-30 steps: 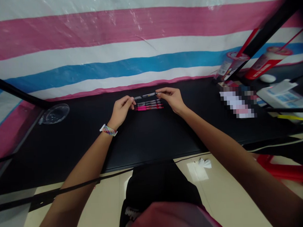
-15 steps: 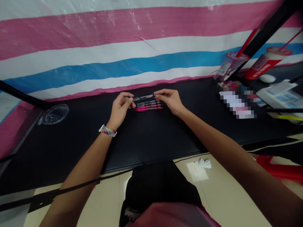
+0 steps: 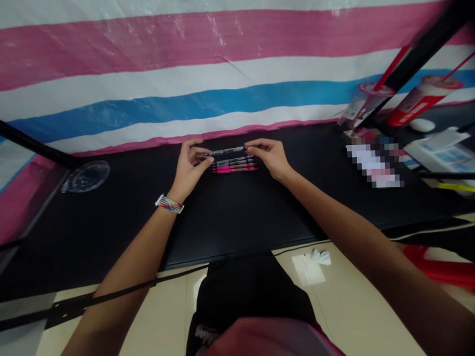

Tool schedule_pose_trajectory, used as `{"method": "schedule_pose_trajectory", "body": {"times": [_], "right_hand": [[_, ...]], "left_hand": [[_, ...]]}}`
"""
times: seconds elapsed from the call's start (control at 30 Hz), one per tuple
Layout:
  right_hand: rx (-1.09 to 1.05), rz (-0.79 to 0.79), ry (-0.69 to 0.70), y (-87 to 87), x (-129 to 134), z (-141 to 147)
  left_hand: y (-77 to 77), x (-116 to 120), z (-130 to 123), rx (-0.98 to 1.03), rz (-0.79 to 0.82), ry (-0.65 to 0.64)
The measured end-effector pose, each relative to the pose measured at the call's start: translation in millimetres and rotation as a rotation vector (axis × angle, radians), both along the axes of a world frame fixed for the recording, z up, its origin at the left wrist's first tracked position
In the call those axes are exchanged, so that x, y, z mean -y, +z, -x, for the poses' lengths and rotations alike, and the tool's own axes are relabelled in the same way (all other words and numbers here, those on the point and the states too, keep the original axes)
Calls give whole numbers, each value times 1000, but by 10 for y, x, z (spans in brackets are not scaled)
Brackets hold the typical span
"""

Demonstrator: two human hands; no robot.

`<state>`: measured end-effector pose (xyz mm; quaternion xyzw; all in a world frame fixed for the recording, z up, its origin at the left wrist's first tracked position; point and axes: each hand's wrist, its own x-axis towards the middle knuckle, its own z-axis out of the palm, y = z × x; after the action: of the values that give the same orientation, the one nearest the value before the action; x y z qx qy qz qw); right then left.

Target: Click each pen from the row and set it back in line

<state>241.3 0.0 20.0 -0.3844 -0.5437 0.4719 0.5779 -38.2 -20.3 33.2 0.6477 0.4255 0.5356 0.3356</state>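
Observation:
A black-and-clear pen lies crosswise between my two hands, just beyond a row of other pens. My left hand is at its left end, fingertips against the pen and thumb close below, with the index finger raised. On the right end, my right hand pinches the pen between thumb and fingers. Nearer me, several dark pens lie side by side, roughly parallel to it. Pink-red pens make up the near edge of that row.
The black table meets a striped plastic sheet at the back. A clear plastic lid lies at left. Toward the right stand drink cups with straws, a clear one and a red one, near a white rounded object.
The index finger of my left hand has lifted and its grip has loosened a little. My right hand still pinches the pen, which has shifted slightly. The row of pens looks unchanged.

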Motion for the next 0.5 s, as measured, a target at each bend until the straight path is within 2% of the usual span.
{"method": "schedule_pose_trajectory", "body": {"times": [0.17, 0.4, 0.5], "right_hand": [[13, 2, 13, 7, 16, 16], [-6, 56, 14, 2, -4, 33], [-78, 106, 45, 30, 13, 44]], "left_hand": [[41, 43, -15, -138, 34, 20], [39, 79, -55, -92, -55, 72], [55, 88, -64, -95, -71, 70]]}}
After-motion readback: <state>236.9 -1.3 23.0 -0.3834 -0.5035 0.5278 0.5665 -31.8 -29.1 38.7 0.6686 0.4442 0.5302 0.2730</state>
